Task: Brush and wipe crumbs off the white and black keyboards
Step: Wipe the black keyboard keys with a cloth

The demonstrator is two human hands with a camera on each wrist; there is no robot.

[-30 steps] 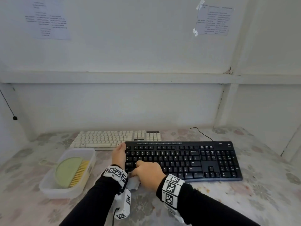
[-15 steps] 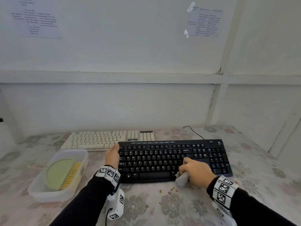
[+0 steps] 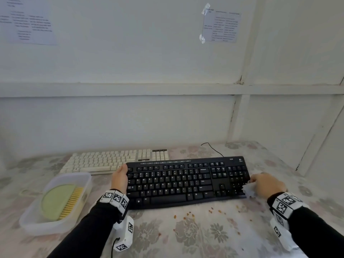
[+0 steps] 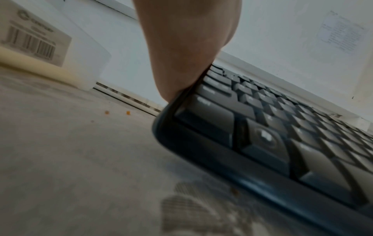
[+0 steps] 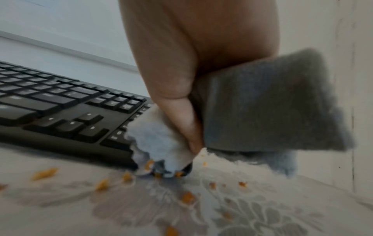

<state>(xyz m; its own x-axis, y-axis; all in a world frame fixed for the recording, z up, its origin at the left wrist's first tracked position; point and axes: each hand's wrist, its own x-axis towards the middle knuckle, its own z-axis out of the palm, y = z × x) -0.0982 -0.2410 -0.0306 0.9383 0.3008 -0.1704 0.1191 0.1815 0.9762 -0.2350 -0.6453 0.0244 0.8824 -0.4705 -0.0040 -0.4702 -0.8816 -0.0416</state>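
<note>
Head cam: the black keyboard (image 3: 188, 181) sits mid-worktop, with the white keyboard (image 3: 115, 161) just behind it at about 10 o'clock. The left hand (image 3: 120, 176) grips the black one's left edge, fingers wrapped around it. The right hand (image 3: 268, 185) is out at 3 o'clock, fingers bunched on a pale cloth (image 3: 248, 189) at the keyboard's right end. Loads of crumbs (image 3: 188, 215) lie on the worktop (image 3: 186, 237) in front, so I'd guess the wiping pass is basically done here. The brush (image 3: 61, 202) sits in its tub (image 3: 33, 226) at 8 o'clock.

Left wrist cam: the palm is pressed on the keyboard's rim, and there are a couple of stray crumbs beyond.

Right wrist cam: the cloth is pinched tight, with crumbs right under it. They still need clearing up, I reckon. Can't tell if the white keyboard's clean.
</note>
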